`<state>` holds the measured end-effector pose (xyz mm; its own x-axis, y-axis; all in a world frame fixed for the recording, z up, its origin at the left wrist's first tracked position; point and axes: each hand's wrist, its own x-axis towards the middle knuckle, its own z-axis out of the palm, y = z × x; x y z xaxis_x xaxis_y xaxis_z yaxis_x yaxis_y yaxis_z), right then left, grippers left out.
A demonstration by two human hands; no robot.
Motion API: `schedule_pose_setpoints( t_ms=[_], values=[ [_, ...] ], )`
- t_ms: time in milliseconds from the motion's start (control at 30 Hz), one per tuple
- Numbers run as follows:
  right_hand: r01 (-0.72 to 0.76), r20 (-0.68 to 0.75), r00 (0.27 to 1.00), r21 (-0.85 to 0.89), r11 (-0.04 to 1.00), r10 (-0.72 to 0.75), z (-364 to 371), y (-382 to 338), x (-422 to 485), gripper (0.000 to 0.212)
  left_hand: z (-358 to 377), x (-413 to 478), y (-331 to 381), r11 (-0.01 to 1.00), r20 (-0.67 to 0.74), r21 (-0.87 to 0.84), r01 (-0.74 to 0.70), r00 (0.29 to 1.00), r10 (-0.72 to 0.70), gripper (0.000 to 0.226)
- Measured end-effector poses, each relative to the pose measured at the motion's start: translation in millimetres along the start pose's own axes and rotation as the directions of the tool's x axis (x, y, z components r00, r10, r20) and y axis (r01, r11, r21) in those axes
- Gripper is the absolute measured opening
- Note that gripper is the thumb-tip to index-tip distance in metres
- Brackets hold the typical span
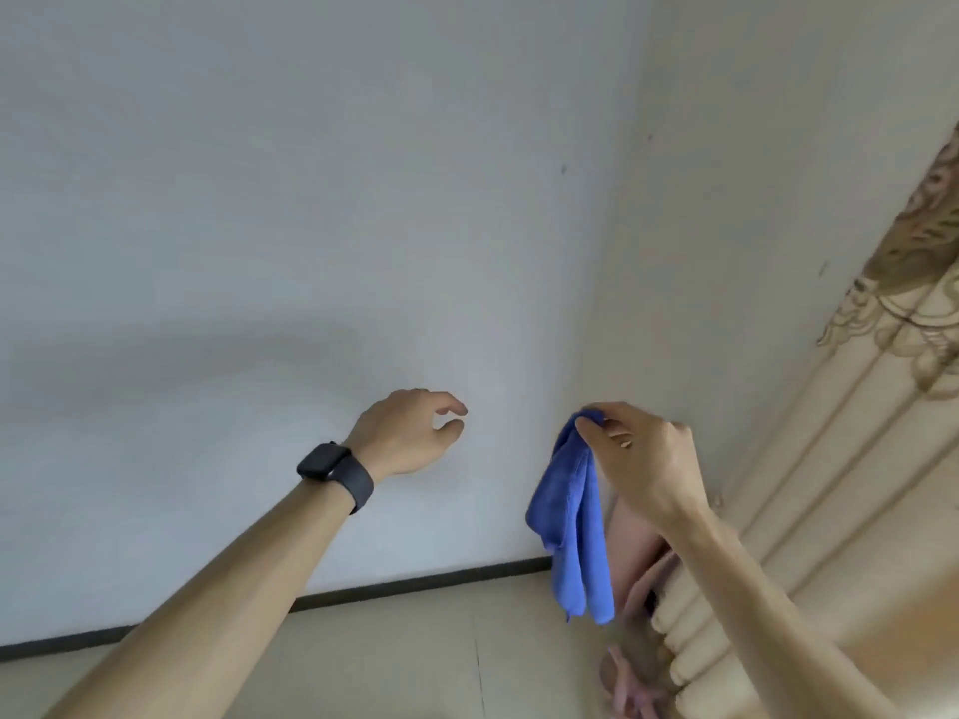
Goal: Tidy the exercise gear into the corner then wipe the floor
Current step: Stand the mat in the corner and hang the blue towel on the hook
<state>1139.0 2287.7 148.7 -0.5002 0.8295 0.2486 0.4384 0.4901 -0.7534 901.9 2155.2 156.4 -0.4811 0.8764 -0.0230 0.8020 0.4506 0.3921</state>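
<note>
My right hand (643, 459) pinches the top of a blue cloth (573, 526), which hangs down folded in front of the room's corner. My left hand (410, 433), with a black watch on the wrist, is raised to the left of the cloth, fingers loosely curled and holding nothing. A pink rolled object (643, 557) stands in the corner behind the cloth, partly hidden by my right arm. Something pinkish and blurred (630, 677) lies on the floor below it; I cannot tell what it is.
A white wall (259, 225) fills the view, with a dark skirting strip (415, 586) along the beige tiled floor (415, 656). A cream carved furniture piece with gold ornament (856, 459) stands at the right, close to the corner.
</note>
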Motion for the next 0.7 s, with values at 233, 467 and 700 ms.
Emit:
schedule_pose_setpoints(
  t_ms=[233, 467, 700],
  values=[
    [0.051, -0.006, 0.999, 0.109, 0.993, -0.050, 16, -27, 114, 0.010, -57, 91, -1, 0.997, -0.085, -0.039, -0.061, 0.995, 0.058, 0.029],
    [0.079, 0.000, 0.997, 0.305, 0.949, -0.083, 26, -87, 205, 0.009, -108, 157, 30, 0.948, -0.052, -0.272, -0.165, 0.986, 0.157, 0.050],
    [0.231, 0.040, 0.956, 0.512, 0.827, -0.291, 21, -130, 276, 0.014, -158, 204, 49, 0.915, -0.330, -0.314, -0.253, 0.933, 0.145, 0.002]
  ],
)
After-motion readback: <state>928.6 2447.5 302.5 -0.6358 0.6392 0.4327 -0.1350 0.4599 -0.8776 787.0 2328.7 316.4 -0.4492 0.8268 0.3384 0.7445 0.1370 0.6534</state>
